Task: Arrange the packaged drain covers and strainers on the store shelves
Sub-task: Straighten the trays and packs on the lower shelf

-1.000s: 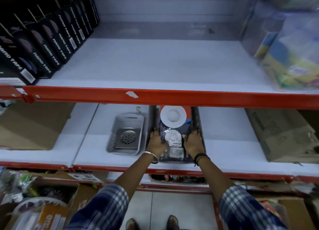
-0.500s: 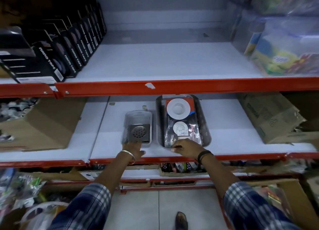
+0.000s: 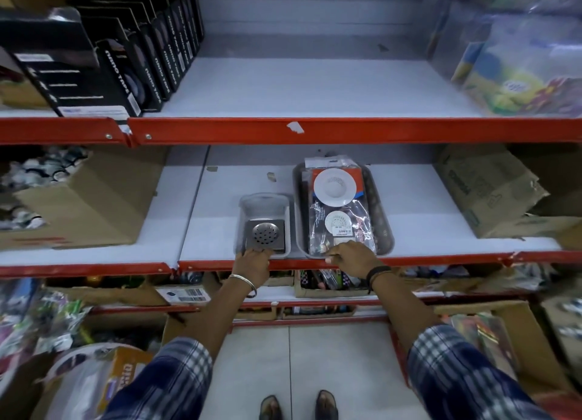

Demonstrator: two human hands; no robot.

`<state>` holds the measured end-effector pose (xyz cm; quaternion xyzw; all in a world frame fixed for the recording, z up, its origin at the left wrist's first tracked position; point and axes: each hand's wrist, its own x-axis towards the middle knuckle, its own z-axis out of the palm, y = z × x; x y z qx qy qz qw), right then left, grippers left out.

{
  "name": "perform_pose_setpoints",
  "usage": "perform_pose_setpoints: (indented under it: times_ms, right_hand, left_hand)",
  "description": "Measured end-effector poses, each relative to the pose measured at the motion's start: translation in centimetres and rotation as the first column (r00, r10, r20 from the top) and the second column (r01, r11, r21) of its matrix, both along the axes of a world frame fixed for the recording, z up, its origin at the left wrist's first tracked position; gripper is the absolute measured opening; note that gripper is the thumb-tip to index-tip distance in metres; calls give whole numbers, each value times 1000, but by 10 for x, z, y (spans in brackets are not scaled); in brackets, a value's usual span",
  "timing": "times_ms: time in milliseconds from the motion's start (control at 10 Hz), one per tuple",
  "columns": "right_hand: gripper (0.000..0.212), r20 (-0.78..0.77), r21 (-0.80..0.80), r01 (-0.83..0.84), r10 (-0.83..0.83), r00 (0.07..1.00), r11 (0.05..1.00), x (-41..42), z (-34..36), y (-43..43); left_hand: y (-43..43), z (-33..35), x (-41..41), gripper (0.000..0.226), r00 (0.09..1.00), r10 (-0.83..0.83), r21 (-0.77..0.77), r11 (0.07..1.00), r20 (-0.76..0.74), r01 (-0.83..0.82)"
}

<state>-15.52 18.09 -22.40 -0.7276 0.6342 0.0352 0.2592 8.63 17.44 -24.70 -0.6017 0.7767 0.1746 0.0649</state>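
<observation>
On the middle shelf two trays sit side by side at the front edge. The small clear tray holds a square steel drain cover. The larger dark tray holds packaged white strainers in clear plastic bags. My left hand grips the near rim of the small clear tray. My right hand grips the near rim of the dark tray, fingers over the lowest packet.
Black nano tape boxes line the upper shelf at left; colourful plastic packs sit at its right. Cardboard boxes flank the trays. Lower shelves and the floor sides hold cartons and loose goods. My feet stand on tile.
Both hands left the centre of the dark tray; the left went to the small clear tray, the right to the dark tray's near rim. Both trays now sit nearer the front edge.
</observation>
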Motion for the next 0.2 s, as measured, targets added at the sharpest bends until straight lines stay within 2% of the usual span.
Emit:
perform_pose_setpoints:
  times_ms: [100, 200]
  right_hand:
    - [31, -9, 11, 2, -2, 1000, 1000, 0, 1, 0]
    - [34, 37, 11, 6, -6, 999, 1000, 6, 15, 0]
  left_hand:
    - [0, 1, 1, 43, 1000, 7, 56, 998, -3, -7]
    - [2, 19, -3, 43, 999, 2, 5, 1000, -45, -2]
